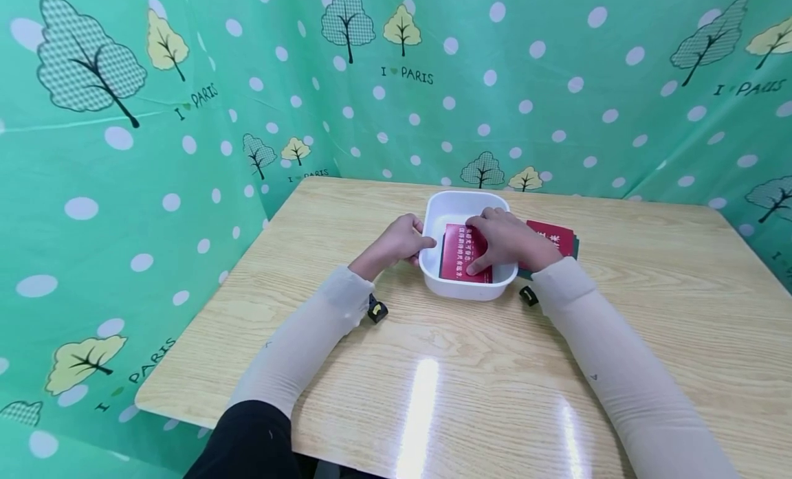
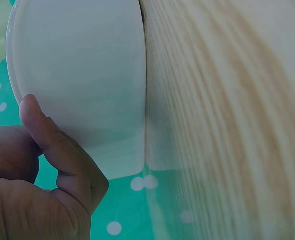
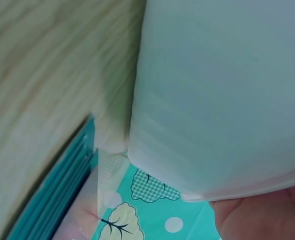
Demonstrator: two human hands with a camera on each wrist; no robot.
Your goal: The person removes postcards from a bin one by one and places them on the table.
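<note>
A white plastic basin [image 1: 468, 290] with rounded corners stands on the table. Its left rim is gripped by my left hand [image 1: 401, 240], the thumb over the edge; the left wrist view has that thumb against the basin wall [image 2: 82, 65]. A red card [image 1: 458, 249] with lines of pale characters lies inside the basin. My right hand [image 1: 504, 235] reaches in over the right rim and holds the card between thumb and fingers, covering its right part. From the right wrist, mostly the basin's outer side [image 3: 217, 100] shows, with part of my right hand [image 3: 262, 215] at the rim.
Right of the basin lies a stack of red cards [image 1: 553, 235], partly behind the right hand; its green edges [image 3: 57, 185] show in the right wrist view. Small black devices [image 1: 377, 310] sit by both wrists. A green patterned curtain [image 1: 445, 108] hangs behind the wooden table [image 1: 495, 369].
</note>
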